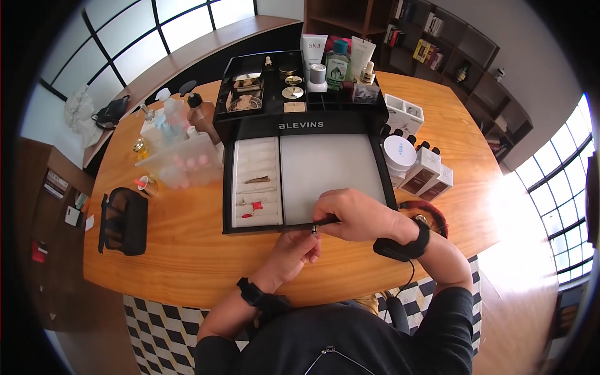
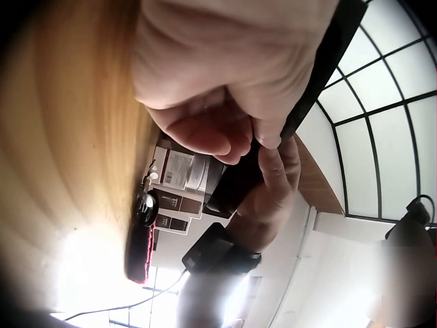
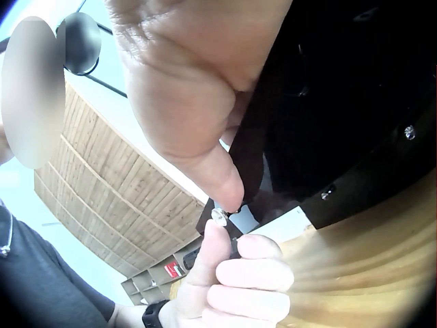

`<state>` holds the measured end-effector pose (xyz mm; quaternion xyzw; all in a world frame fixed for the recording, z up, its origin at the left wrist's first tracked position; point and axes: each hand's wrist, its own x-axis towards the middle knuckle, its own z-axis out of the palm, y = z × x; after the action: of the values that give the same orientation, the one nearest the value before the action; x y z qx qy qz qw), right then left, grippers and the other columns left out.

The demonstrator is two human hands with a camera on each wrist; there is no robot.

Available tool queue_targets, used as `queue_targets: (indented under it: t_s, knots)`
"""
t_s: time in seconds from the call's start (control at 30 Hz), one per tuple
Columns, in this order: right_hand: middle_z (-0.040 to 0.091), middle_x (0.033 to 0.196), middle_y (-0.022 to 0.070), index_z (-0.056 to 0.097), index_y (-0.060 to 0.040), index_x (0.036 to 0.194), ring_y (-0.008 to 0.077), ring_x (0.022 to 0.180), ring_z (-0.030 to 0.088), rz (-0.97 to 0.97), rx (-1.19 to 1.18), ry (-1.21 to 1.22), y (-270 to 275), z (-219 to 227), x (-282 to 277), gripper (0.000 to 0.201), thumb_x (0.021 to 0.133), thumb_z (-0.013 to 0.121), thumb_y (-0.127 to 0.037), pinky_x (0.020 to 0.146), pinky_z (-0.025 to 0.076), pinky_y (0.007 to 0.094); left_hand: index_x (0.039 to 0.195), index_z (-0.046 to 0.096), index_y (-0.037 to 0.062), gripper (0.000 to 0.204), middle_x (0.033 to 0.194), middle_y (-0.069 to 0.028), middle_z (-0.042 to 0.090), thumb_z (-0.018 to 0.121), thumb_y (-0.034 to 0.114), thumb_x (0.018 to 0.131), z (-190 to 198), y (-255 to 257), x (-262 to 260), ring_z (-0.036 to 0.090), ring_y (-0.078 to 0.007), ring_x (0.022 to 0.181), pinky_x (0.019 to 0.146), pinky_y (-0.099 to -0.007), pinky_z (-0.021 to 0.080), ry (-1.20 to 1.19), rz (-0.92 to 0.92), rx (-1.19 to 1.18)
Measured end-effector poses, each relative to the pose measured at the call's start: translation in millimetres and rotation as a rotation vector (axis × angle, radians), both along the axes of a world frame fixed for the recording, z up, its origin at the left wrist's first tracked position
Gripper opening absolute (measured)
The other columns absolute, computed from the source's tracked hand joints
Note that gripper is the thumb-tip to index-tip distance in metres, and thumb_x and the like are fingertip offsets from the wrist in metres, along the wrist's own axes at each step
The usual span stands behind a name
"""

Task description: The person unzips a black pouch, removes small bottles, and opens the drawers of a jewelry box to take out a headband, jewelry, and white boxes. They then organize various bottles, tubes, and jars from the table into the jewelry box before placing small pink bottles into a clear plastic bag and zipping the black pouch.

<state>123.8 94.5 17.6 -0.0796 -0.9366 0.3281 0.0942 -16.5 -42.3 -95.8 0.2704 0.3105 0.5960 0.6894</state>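
Observation:
At the drawer's front edge [image 1: 256, 231], both hands meet around a small shiny piece [image 1: 314, 230], which shows as a clear stone [image 3: 218, 216] in the right wrist view. My left hand [image 1: 294, 255] has its fingers curled and its thumb tip against the piece from below. From above, my right hand [image 1: 356, 215] pinches at it, with a small dark part beside the fingertips. The left wrist view shows the left hand [image 2: 225, 61] in front, hiding the piece, with the right hand [image 2: 270, 198] behind. Inside the drawer lie a red earring [image 1: 257, 205] and a brownish clip [image 1: 257, 180].
The black BLEVINS case [image 1: 301, 125] bears cosmetics and bottles. To its left stand a clear organizer [image 1: 187, 164] and a black mesh pouch [image 1: 125, 220]. On the right are white boxes [image 1: 425, 172], a round white jar [image 1: 399, 152] and a red-and-black looped object [image 1: 437, 215].

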Motion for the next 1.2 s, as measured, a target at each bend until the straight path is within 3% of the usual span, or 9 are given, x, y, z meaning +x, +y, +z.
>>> queue_targets:
  t_s: [0.17, 0.47, 0.67, 0.77, 0.87, 0.97, 1.0, 1.1, 1.2]
  knots:
    - [0.058, 0.074, 0.0095, 0.061, -0.0014, 0.086, 0.025, 0.068, 0.058, 0.003, -0.107, 0.007, 0, 4, -1, 0.015, 0.074, 0.068, -0.006, 0.061, 0.046, 0.0334, 0.095, 0.059, 0.0073, 0.018, 0.075, -0.0033, 0.058, 0.061, 0.025, 0.091, -6, 2, -4, 0.051, -0.0116, 0.068, 0.062, -0.0262, 0.042, -0.045, 0.073, 0.026]
    - [0.059, 0.076, 0.0113, 0.06, -0.0019, 0.084, 0.0279, 0.071, 0.059, -0.006, -0.119, -0.027, -1, 7, -1, 0.013, 0.074, 0.066, -0.008, 0.063, 0.047, 0.0357, 0.101, 0.06, 0.0056, 0.027, 0.079, -0.0035, 0.059, 0.061, 0.03, 0.09, -8, -2, -6, 0.051, -0.0118, 0.074, 0.068, -0.0255, 0.04, -0.071, 0.053, 0.115]
    - [0.058, 0.079, 0.0113, 0.059, -0.0009, 0.088, 0.0304, 0.075, 0.057, 0.002, -0.011, 0.0, -1, 12, 1, 0.018, 0.072, 0.067, -0.003, 0.065, 0.046, 0.0366, 0.102, 0.059, 0.0022, 0.019, 0.087, -0.0053, 0.058, 0.048, 0.016, 0.095, -7, -4, -11, 0.052, -0.0139, 0.076, 0.071, -0.0267, 0.041, -0.23, 0.057, -0.011]
    - [0.059, 0.084, 0.0117, 0.06, -0.0015, 0.091, 0.0323, 0.08, 0.058, 0.023, -0.03, -0.022, 2, 17, 9, 0.021, 0.072, 0.067, -0.003, 0.068, 0.047, 0.0382, 0.101, 0.059, 0.0008, 0.017, 0.091, -0.0058, 0.058, 0.044, 0.008, 0.094, -18, -2, -19, 0.053, -0.0151, 0.078, 0.072, -0.0276, 0.042, -0.148, -0.004, 0.005]
    - [0.059, 0.088, 0.0101, 0.061, -0.0039, 0.094, 0.0307, 0.08, 0.058, 0.006, 0.042, -0.044, 5, 22, 23, 0.021, 0.075, 0.068, -0.008, 0.07, 0.047, 0.0384, 0.098, 0.059, 0.0011, 0.015, 0.093, -0.0059, 0.059, 0.046, 0.005, 0.093, -4, -1, -26, 0.054, -0.0155, 0.082, 0.073, -0.0284, 0.044, 0.109, -0.026, 0.035]
    - [0.06, 0.09, 0.0081, 0.062, -0.0052, 0.096, 0.0276, 0.079, 0.059, -0.017, 0.136, -0.061, 8, 23, 36, 0.025, 0.073, 0.069, -0.009, 0.068, 0.049, 0.0369, 0.099, 0.059, 0.0022, 0.014, 0.097, -0.006, 0.061, 0.046, 0.002, 0.092, 2, 1, -31, 0.055, -0.0151, 0.086, 0.074, -0.029, 0.046, -0.087, -0.082, -0.008]
    - [0.06, 0.09, 0.008, 0.062, -0.0053, 0.097, 0.0272, 0.079, 0.06, -0.021, 0.153, -0.064, 9, 23, 39, 0.026, 0.072, 0.069, -0.009, 0.068, 0.05, 0.0365, 0.097, 0.06, 0.0022, 0.012, 0.092, -0.0088, 0.061, 0.055, 0.008, 0.088, -1, 1, -35, 0.057, -0.0205, 0.081, 0.077, -0.034, 0.047, 0.03, -0.08, -0.008]
    - [0.061, 0.09, 0.0082, 0.064, -0.0046, 0.099, 0.0241, 0.079, 0.062, -0.014, 0.207, -0.024, 12, 18, 44, 0.031, 0.068, 0.068, -0.006, 0.066, 0.051, 0.0336, 0.109, 0.06, 0.0027, 0.024, 0.103, -0.0104, 0.062, 0.06, 0.01, 0.086, -17, -18, -47, 0.059, -0.0224, 0.094, 0.085, -0.0355, 0.047, 1.433, 0.218, 0.382]
    - [0.061, 0.088, 0.0085, 0.066, -0.0042, 0.1, 0.0202, 0.077, 0.064, 0.011, 0.272, 0.009, 13, 14, 47, 0.033, 0.067, 0.068, -0.004, 0.066, 0.053, 0.03, 0.107, 0.06, 0.0054, 0.024, 0.109, -0.0101, 0.059, 0.06, 0.011, 0.083, -54, -42, -52, 0.058, -0.0261, 0.099, 0.084, -0.0373, 0.047, 1.47, 0.336, 0.221]
